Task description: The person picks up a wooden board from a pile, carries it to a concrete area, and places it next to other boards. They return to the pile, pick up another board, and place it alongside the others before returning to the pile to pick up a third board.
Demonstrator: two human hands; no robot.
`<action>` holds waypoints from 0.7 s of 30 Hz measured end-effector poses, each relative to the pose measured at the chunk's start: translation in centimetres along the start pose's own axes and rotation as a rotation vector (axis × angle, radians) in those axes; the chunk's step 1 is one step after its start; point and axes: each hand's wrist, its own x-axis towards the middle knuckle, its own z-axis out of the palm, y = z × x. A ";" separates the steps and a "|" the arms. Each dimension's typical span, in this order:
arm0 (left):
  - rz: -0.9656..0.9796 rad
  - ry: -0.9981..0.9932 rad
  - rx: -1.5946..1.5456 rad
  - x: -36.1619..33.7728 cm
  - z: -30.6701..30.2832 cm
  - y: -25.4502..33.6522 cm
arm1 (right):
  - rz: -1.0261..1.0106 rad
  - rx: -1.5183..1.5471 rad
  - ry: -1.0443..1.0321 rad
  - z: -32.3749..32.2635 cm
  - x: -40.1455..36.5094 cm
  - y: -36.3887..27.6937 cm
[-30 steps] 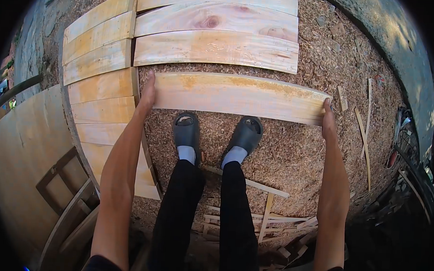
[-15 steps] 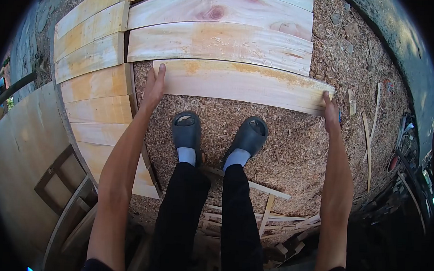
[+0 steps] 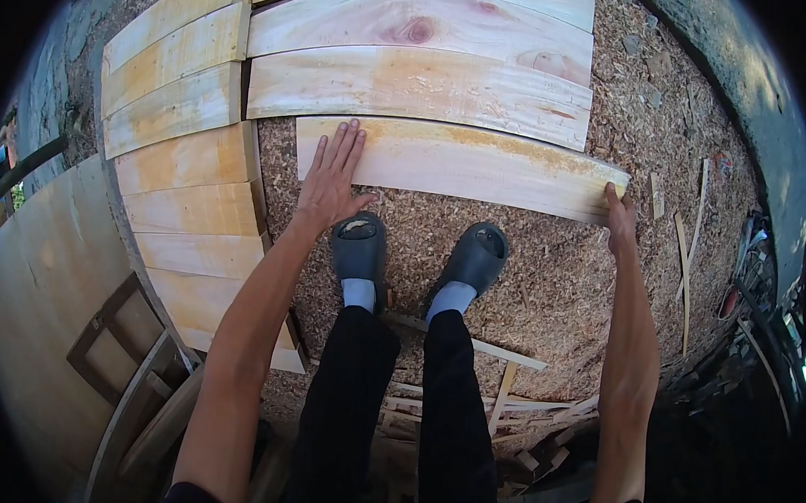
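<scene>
A pale wooden plank [image 3: 461, 164] with a yellowish far edge lies on the sawdust, just short of a row of similar boards [image 3: 410, 85]. My left hand [image 3: 332, 181] rests flat on the plank's left part, fingers stretched toward its far edge and thumb out to the side. At the opposite end, my right hand [image 3: 622, 216] grips the plank's right corner, thumb on top and fingers curled at the end, partly hidden.
Another column of boards [image 3: 184, 210] runs down the left side. My feet in dark slides [image 3: 360, 245] stand on wood shavings [image 3: 545, 285]. Thin wood strips [image 3: 511, 355] lie near my legs and at right. A wooden frame [image 3: 112, 333] and large panel [image 3: 38, 271] are at lower left.
My left hand has let go of the plank's left end and moved right, now lying flat on top. My right hand keeps its hold. The view has shifted slightly.
</scene>
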 end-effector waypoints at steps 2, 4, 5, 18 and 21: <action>0.079 -0.159 0.242 0.2 -0.3 -0.4 | 0.004 -0.023 -0.041 -0.2 -0.2 0.3; 0.095 -0.127 0.182 0.8 -0.4 -1.1 | -0.003 -0.077 -0.037 0.3 -0.6 0.0; 0.114 -0.119 0.227 1.0 -0.4 -1.4 | -0.009 -0.103 -0.055 0.6 -0.8 0.0; 0.094 -0.122 0.220 -2.4 -0.3 -6.9 | -0.180 -0.184 -0.198 6.2 -2.1 -1.9; 0.095 -0.149 0.165 -1.9 -0.2 -6.9 | -0.229 -0.091 -0.144 7.0 -1.8 -1.1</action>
